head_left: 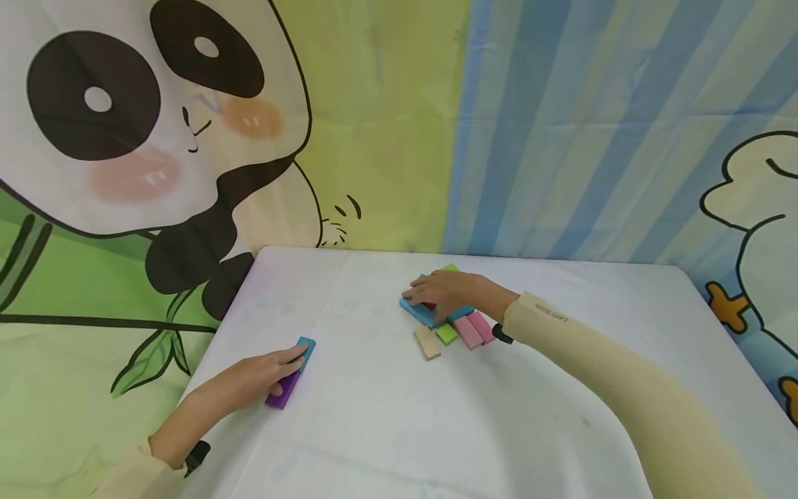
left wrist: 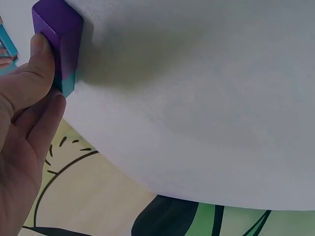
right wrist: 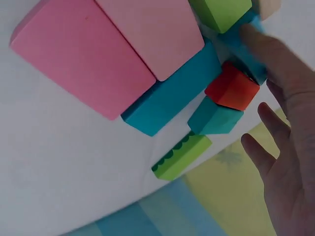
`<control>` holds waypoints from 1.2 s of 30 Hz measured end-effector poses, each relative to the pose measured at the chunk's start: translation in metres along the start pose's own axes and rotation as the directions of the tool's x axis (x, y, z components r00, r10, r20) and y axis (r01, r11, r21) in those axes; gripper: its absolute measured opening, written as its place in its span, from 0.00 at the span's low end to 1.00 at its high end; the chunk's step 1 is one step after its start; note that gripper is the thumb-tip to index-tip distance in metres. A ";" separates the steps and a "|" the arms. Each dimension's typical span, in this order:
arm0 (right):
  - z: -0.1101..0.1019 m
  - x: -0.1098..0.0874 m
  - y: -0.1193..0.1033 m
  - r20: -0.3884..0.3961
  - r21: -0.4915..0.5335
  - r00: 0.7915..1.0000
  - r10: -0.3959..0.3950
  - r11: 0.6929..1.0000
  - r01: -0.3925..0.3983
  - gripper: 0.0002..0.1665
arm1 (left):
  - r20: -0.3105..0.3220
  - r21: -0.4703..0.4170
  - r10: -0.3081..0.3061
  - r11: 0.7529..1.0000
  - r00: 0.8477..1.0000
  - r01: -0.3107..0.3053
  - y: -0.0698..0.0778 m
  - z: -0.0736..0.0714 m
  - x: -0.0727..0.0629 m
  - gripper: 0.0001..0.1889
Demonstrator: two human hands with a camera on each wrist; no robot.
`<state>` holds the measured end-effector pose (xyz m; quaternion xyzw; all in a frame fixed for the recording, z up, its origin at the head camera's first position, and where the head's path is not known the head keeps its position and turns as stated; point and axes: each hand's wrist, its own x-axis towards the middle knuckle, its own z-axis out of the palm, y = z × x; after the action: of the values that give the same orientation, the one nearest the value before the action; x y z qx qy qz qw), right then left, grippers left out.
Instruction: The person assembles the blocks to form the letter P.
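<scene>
At the table's left side my left hand (head_left: 258, 378) grips a purple block (head_left: 285, 389) and a blue block (head_left: 306, 350) lined up end to end. In the left wrist view the thumb lies against the purple block (left wrist: 59, 37) and the fingers on the other side. My right hand (head_left: 450, 287) reaches over a group of coloured blocks. Its thumb overlaps a blue block (right wrist: 241, 46) in the right wrist view, while other fingers extend apart. A red block (right wrist: 232, 87) and a teal block (right wrist: 215, 117) stand close to those fingers.
Two pink blocks (right wrist: 83, 54), a longer blue block (right wrist: 172, 93), a green block (head_left: 447, 334) and a plain wooden block (head_left: 427, 343) lie around the right hand. A scalloped light-green block (right wrist: 182, 157) sits farther back. The white table (head_left: 374, 416) meets a printed panda curtain (head_left: 380, 138).
</scene>
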<state>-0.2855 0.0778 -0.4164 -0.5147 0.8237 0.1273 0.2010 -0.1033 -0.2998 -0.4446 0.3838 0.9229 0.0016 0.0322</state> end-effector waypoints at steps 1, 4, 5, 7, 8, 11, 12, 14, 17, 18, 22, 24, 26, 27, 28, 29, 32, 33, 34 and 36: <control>0.002 0.003 0.001 -0.015 0.052 1.000 0.013 0.999 -0.013 0.41 | -0.003 -0.002 0.002 1.000 1.000 -0.002 0.000 -0.001 0.000 0.26; 0.009 0.009 0.004 -0.098 0.184 0.995 0.018 0.983 0.000 0.42 | 0.009 -0.014 -0.008 1.000 1.000 0.008 0.000 -0.002 -0.001 0.27; 0.012 0.011 0.005 -0.132 0.207 0.991 0.011 0.978 0.017 0.42 | 0.016 -0.017 -0.013 1.000 1.000 0.013 0.000 -0.002 -0.001 0.27; 0.016 0.013 0.005 -0.191 0.242 0.982 0.008 0.969 0.039 0.41 | 0.034 -0.029 -0.032 0.999 0.999 0.033 0.000 -0.003 -0.001 0.27; 0.018 0.014 0.005 -0.216 0.251 0.976 0.013 0.967 0.042 0.41 | 0.042 -0.035 -0.041 0.998 0.998 0.043 0.000 -0.003 -0.001 0.27; 0.021 0.014 0.004 -0.263 0.264 0.964 0.044 0.964 0.028 0.42 | 0.056 -0.054 -0.058 0.997 0.997 0.061 0.001 -0.005 -0.002 0.27; 0.022 0.014 0.004 -0.273 0.259 0.960 0.053 0.966 0.021 0.42 | 0.061 -0.065 -0.063 0.996 0.996 0.067 0.001 -0.005 -0.002 0.27; 0.023 0.016 0.003 -0.304 0.223 0.951 0.053 0.975 0.017 0.41 | 0.064 -0.076 -0.065 0.995 0.996 0.069 0.002 -0.005 -0.002 0.27; 0.022 0.021 0.001 -0.374 0.147 0.926 0.046 0.989 0.010 0.39 | 0.071 -0.101 -0.076 0.991 0.995 0.083 0.002 -0.004 -0.003 0.27; 0.022 0.024 0.000 -0.398 0.136 0.916 0.056 0.991 -0.002 0.39 | 0.072 -0.109 -0.079 0.990 0.994 0.087 0.002 -0.004 -0.004 0.26; 0.016 0.042 -0.015 -0.461 0.206 0.876 0.140 0.977 -0.048 0.43 | 0.068 -0.125 -0.077 0.989 0.995 0.085 0.001 -0.003 -0.005 0.26; 0.009 0.054 -0.031 -0.454 0.301 0.868 0.200 0.952 -0.062 0.46 | 0.064 -0.120 -0.072 0.990 0.995 0.079 0.001 -0.003 -0.005 0.26; 0.003 0.067 -0.050 -0.450 0.373 0.860 0.242 0.925 -0.066 0.48 | 0.062 -0.115 -0.071 0.990 0.996 0.078 -0.001 -0.003 -0.004 0.26; -0.001 0.073 -0.059 -0.451 0.408 0.854 0.261 0.911 -0.063 0.48 | 0.060 -0.110 -0.070 0.991 0.996 0.076 -0.001 -0.003 -0.004 0.27; -0.004 0.080 -0.068 -0.458 0.434 0.845 0.275 0.899 -0.057 0.48 | 0.060 -0.105 -0.071 0.991 0.996 0.077 -0.002 -0.003 -0.003 0.27; -0.006 0.086 -0.076 -0.466 0.450 0.837 0.285 0.891 -0.053 0.47 | 0.062 -0.103 -0.073 0.992 0.995 0.079 -0.003 -0.003 -0.003 0.27; -0.010 0.105 -0.093 -0.504 0.468 0.812 0.294 0.883 -0.030 0.45 | 0.073 -0.102 -0.074 0.991 0.995 0.081 -0.003 -0.004 -0.001 0.28; -0.011 0.110 -0.097 -0.514 0.462 0.806 0.294 0.887 -0.029 0.44 | 0.077 -0.102 -0.075 0.991 0.994 0.083 -0.003 -0.004 -0.001 0.28; -0.011 0.115 -0.101 -0.520 0.451 0.802 0.293 0.892 -0.034 0.44 | 0.082 -0.107 -0.076 0.991 0.994 0.085 -0.003 -0.003 -0.001 0.29; -0.013 0.124 -0.108 -0.532 0.429 0.795 0.291 0.902 -0.044 0.42 | 0.088 -0.119 -0.080 0.989 0.993 0.090 -0.003 -0.003 -0.001 0.29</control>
<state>-0.2390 -0.0736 -0.4630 -0.4005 0.8965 -0.1879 0.0256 -0.1051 -0.3022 -0.4418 0.3413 0.9343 0.0410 0.0942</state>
